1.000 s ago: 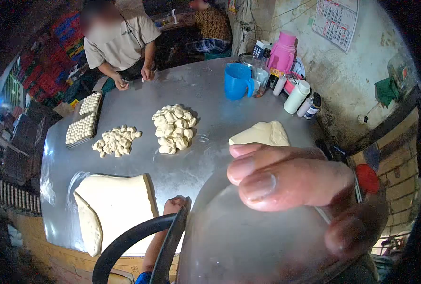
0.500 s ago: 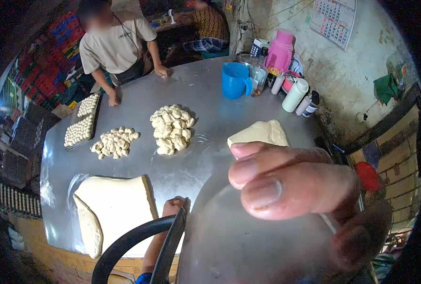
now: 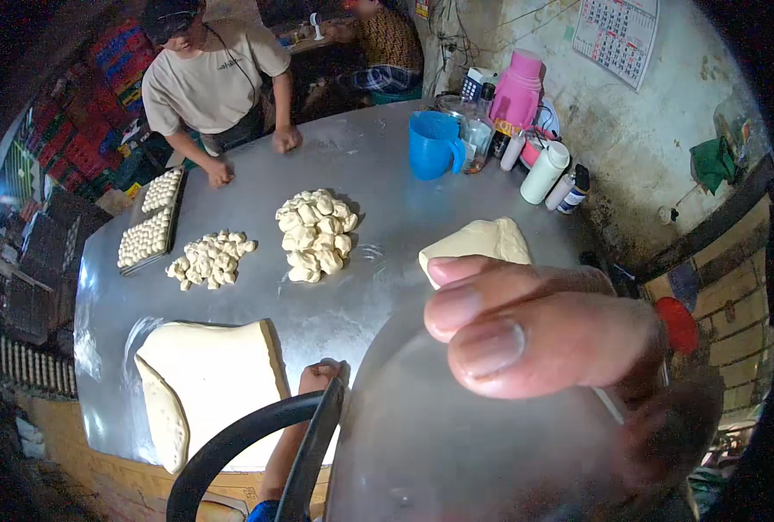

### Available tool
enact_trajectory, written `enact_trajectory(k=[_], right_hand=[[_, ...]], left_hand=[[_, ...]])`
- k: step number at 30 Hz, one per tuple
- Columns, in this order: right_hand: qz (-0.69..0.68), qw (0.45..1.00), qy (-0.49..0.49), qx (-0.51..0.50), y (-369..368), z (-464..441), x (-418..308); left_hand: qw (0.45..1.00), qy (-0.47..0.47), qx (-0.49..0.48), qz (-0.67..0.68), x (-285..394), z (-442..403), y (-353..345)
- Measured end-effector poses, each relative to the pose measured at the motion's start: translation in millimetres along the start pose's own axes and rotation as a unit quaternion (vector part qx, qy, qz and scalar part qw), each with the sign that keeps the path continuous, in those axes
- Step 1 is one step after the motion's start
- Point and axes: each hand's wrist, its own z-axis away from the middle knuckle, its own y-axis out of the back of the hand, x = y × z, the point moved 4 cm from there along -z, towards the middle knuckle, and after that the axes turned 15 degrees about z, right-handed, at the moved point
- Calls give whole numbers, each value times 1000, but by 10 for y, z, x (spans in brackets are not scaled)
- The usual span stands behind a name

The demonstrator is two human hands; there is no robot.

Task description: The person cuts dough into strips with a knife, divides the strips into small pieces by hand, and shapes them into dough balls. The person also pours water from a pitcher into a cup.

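Note:
My right hand [image 3: 535, 326] looms large and close to the camera, its thumb and fingers bent and pressed together. What it grips, if anything, is hidden. Under it spreads a blurred, greyish see-through sheet [image 3: 439, 435], bordered by a dark strip and a black curved band [image 3: 230, 444]. My left hand [image 3: 320, 376] is closed at the table, next to the right edge of a wide flat slab of dough [image 3: 217, 374]; the dark strip hides part of it. Behind my right fingers lies a folded piece of dough [image 3: 482, 242].
On the metal table [image 3: 378, 304] sit a large heap of dough pieces [image 3: 315, 235], a smaller heap [image 3: 211, 259] and a tray of small dough balls [image 3: 147, 235]. A blue jug [image 3: 432, 143], pink flask [image 3: 517, 91] and bottles stand at the back right. A co-worker [image 3: 217, 83] leans at the far edge.
The co-worker's two hands have shifted a little closer together on the far table edge. My hands hold nearly the same pose, and the dough has not moved.

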Motion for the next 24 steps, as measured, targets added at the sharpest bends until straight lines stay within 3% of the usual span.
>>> enact_trajectory(k=[12, 18, 24], right_hand=[[-30, 998, 20, -51, -356, -197, 272], [-90, 994, 4, -64, -437, -143, 458], [-216, 968, -129, 10, -579, 83, 1079]], left_hand=[[988, -25, 35, -146, 163, 42, -28], [988, -8, 31, -149, 60, 1, 22], [992, -26, 8, -124, -142, -91, 155]])
